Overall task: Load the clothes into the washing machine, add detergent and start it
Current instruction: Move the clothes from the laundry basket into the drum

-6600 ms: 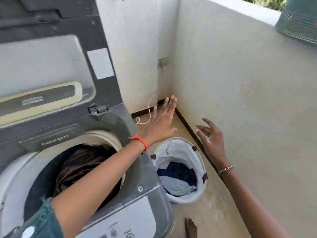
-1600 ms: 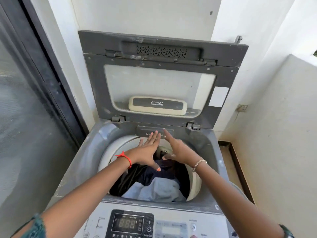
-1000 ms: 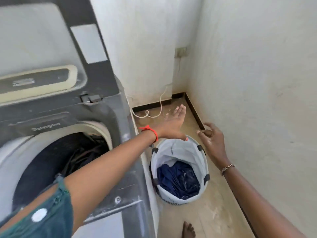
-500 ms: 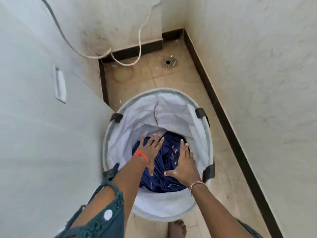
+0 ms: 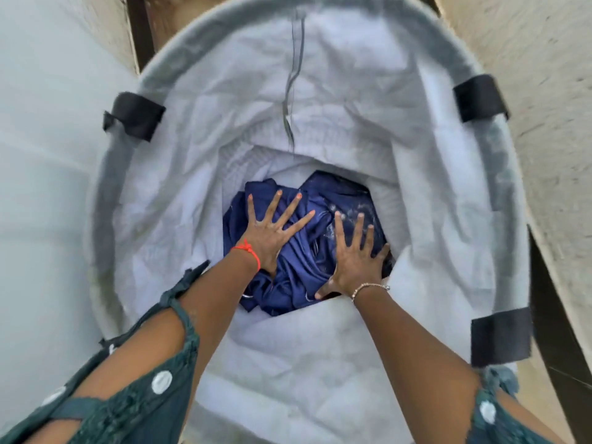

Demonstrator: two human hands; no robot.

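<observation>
A crumpled navy blue garment [image 5: 302,261] lies at the bottom of a white fabric laundry basket [image 5: 352,97] with a grey rim and black strap loops. Both my arms reach deep into the basket. My left hand [image 5: 270,232], with a red thread on the wrist, rests flat on the garment's left side, fingers spread. My right hand [image 5: 355,254], with a thin bracelet on the wrist, presses flat on the garment's right side, fingers apart. Neither hand has closed on the cloth. The washing machine's drum is out of view.
The washing machine's pale side panel [image 5: 41,187] stands close against the basket's left. A rough cream wall [image 5: 551,116] with a dark skirting strip [image 5: 557,315] runs along the right. A little tan floor [image 5: 179,17] shows beyond the basket.
I turned from the washer drum to the basket and bent down over it. Both hands have sunk to the bottom and now lie spread on the blue garment.
</observation>
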